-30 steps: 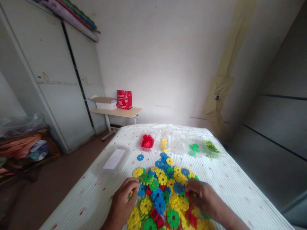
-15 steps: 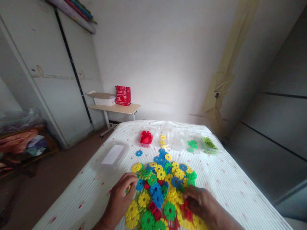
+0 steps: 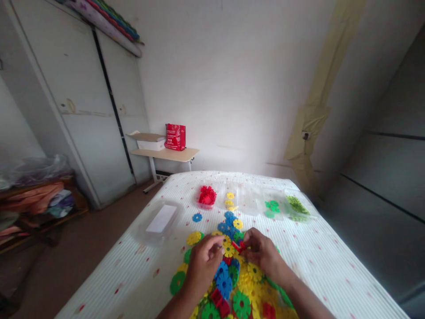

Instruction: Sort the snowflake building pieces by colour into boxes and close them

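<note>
Over a pile of notched plastic discs in yellow, blue and green, both hands are close together. My right hand [image 3: 260, 254] pinches a red piece [image 3: 238, 247] between thumb and fingers. Left of it, my left hand [image 3: 208, 257] has its fingers curled, thumb near the fingertips; whether something small is between them is too unclear to tell. A yellow disc [image 3: 228, 249] lies between the two hands. Nearer the front edge are blue discs [image 3: 223, 283], a green disc [image 3: 241, 305] and red pieces [image 3: 220, 301].
Clear trays stand along the far side: one with red pieces [image 3: 207, 196], others with yellow discs [image 3: 229, 202], green discs [image 3: 272, 206] and light green pieces [image 3: 296, 205]. A clear tray with a white sheet [image 3: 161, 219] sits at left; a red bag [image 3: 175, 137] is on a side table.
My right hand has lifted from the right side of the pile with a red piece. My left hand has moved right, toward it. The view has shifted slightly.
</note>
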The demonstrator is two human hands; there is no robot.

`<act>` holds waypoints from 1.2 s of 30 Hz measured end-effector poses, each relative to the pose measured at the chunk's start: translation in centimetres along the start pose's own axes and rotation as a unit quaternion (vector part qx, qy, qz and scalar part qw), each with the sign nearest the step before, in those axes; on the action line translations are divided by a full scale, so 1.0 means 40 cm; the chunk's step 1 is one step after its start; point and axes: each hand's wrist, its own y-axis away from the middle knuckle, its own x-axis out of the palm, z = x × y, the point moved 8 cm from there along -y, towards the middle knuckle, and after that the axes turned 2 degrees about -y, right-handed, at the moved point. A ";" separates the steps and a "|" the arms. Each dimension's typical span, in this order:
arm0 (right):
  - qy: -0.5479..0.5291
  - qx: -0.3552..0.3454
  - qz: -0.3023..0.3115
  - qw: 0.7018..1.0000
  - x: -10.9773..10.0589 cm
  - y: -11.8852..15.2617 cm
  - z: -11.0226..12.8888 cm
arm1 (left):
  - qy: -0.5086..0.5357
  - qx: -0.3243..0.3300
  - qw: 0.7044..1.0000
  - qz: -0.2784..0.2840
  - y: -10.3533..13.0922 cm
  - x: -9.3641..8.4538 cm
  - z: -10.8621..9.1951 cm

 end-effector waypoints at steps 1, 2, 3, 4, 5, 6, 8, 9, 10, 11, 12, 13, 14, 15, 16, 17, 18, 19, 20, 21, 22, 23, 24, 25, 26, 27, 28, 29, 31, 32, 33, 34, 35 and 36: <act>0.006 -0.007 0.005 1.000 0.010 -0.012 -0.003 | 0.030 -0.021 0.999 0.007 -0.008 0.011 0.000; 0.015 -0.014 0.008 1.000 0.019 -0.021 -0.006 | 0.060 -0.045 0.997 0.016 -0.013 0.021 0.004; 0.025 -0.020 0.009 0.999 0.028 -0.029 -0.007 | 0.087 -0.070 0.993 0.027 -0.015 0.031 0.012; 0.034 -0.026 0.009 0.999 0.036 -0.034 -0.006 | 0.112 -0.094 0.988 0.040 -0.014 0.040 0.022; 0.041 -0.030 0.010 0.999 0.044 -0.038 -0.005 | 0.135 -0.117 0.983 0.050 -0.011 0.047 0.035; 0.047 -0.033 0.013 0.998 0.053 -0.039 -0.003 | 0.157 -0.138 0.976 0.056 -0.006 0.052 0.048; 0.063 -0.034 0.025 0.997 0.069 -0.036 0.002 | 0.190 -0.176 0.964 0.055 0.008 0.053 0.076; 0.072 -0.036 0.032 0.996 0.076 -0.033 0.005 | 0.201 -0.192 0.959 0.052 0.015 0.051 0.089; 0.083 -0.038 0.036 0.995 0.081 -0.029 0.007 | 0.208 -0.205 0.955 0.051 0.021 0.050 0.100; 0.094 -0.042 0.039 0.994 0.084 -0.025 0.009 | 0.214 -0.216 0.951 0.052 0.027 0.050 0.108; 0.102 -0.049 0.041 0.993 0.086 -0.022 0.012 | 0.219 -0.223 0.948 0.054 0.030 0.050 0.115; 0.110 -0.057 0.040 0.991 0.086 -0.019 0.015 | 0.226 -0.227 0.946 0.055 0.033 0.051 0.119; 0.116 -0.067 0.038 0.990 0.086 -0.016 0.018 | 0.234 -0.229 0.943 0.057 0.034 0.053 0.123; 0.121 -0.075 0.036 0.989 0.085 -0.014 0.019 | 0.242 -0.231 0.941 0.059 0.035 0.056 0.125; 0.122 -0.080 0.033 0.989 0.083 -0.013 0.020 | 0.246 -0.233 0.939 0.063 0.036 0.060 0.127; 0.121 -0.080 0.032 0.989 0.083 -0.012 0.018 | 0.246 -0.235 0.938 0.067 0.037 0.065 0.128; 0.118 -0.074 0.030 0.990 0.082 -0.012 0.014 | 0.242 -0.237 0.938 0.072 0.038 0.069 0.128; 0.114 -0.063 0.027 0.991 0.082 -0.012 0.009 | 0.234 -0.241 0.939 0.075 0.039 0.072 0.128; 0.110 -0.051 0.024 0.992 0.082 -0.012 0.005 | 0.224 -0.244 0.940 0.076 0.040 0.074 0.126; 0.108 -0.040 0.021 0.993 0.082 -0.011 0.002 | 0.215 -0.245 0.942 0.076 0.041 0.074 0.122; 0.108 -0.032 0.019 0.993 0.084 -0.010 0.002 | 0.208 -0.244 0.944 0.075 0.041 0.073 0.117; 0.110 -0.029 0.018 0.993 0.086 -0.010 0.004 | 0.205 -0.241 0.946 0.075 0.042 0.073 0.111; 0.113 -0.029 0.018 0.993 0.089 -0.009 0.008 | 0.204 -0.237 0.947 0.079 0.042 0.074 0.104; 0.117 -0.030 0.019 0.992 0.091 -0.009 0.013 | 0.206 -0.231 0.947 0.087 0.043 0.076 0.098; 0.121 -0.032 0.020 0.992 0.093 -0.008 0.017 | 0.207 -0.226 0.947 0.095 0.044 0.078 0.093; 0.125 -0.034 0.019 0.991 0.092 -0.008 0.020 | 0.206 -0.222 0.948 0.100 0.045 0.079 0.090; 0.131 -0.035 0.018 0.991 0.090 -0.009 0.022 | 0.204 -0.219 0.949 0.102 0.044 0.077 0.090; 0.137 -0.037 0.015 0.990 0.084 -0.008 0.023 | 0.200 -0.216 0.951 0.099 0.042 0.072 0.092; 0.154 -0.043 0.003 0.987 0.063 -0.006 0.022 | 0.188 -0.208 0.957 0.078 0.030 0.048 0.102; 0.162 -0.044 -0.004 0.986 0.049 -0.004 0.020 | 0.183 -0.203 0.960 0.061 0.018 0.030 0.108; 0.167 -0.044 -0.010 0.985 0.033 0.000 0.016 | 0.175 -0.197 0.964 0.044 0.003 0.009 0.115; 0.169 -0.041 -0.014 0.985 0.018 0.005 0.011 | 0.165 -0.189 0.968 0.023 -0.017 -0.016 0.121; 0.169 -0.036 -0.018 0.985 0.003 0.011 0.006 | 0.149 -0.180 0.972 0.002 -0.041 -0.043 0.126; 0.167 -0.030 -0.020 0.985 -0.011 0.019 -0.001 | 0.126 -0.171 0.977 -0.018 -0.070 -0.069 0.130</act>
